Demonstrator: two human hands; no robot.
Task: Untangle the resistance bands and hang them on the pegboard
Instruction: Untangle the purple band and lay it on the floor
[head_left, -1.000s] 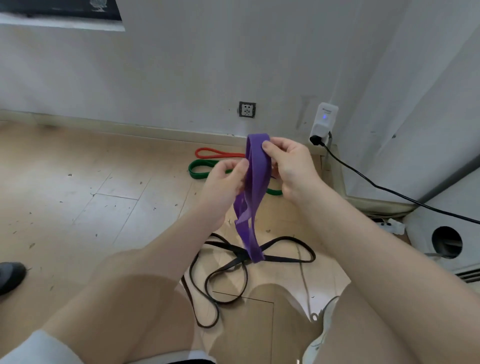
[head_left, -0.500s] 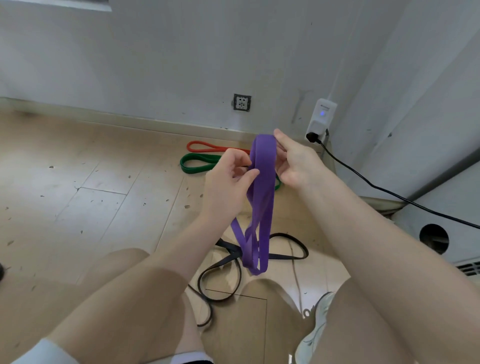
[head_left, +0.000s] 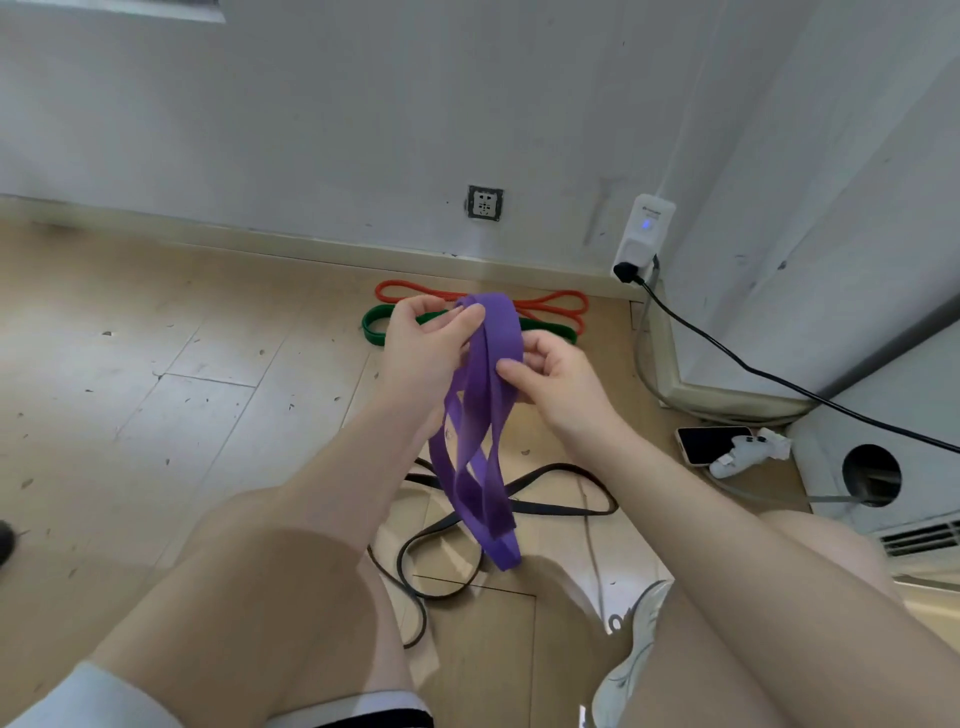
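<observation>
1. I am holding the purple band (head_left: 480, 415) up in front of me, above the floor (head_left: 156, 389), with its twisted loops hanging straight down between my knees.
2. My left hand (head_left: 423, 345) is pinching the top fold; my right hand (head_left: 556, 382) is pinching a strand just below it, on the right side.
3. The band's long axis is running vertically, so I judge the twist needs opening sideways, right hand pulling away.
4. The black band (head_left: 519, 512), green band (head_left: 376, 327) and red band (head_left: 550, 304) are lying on the floor beyond. No pegboard is showing.

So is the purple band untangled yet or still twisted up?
Still twisted. The purple band, held up by the left hand and right hand, crosses over itself in several loops below them.
</observation>
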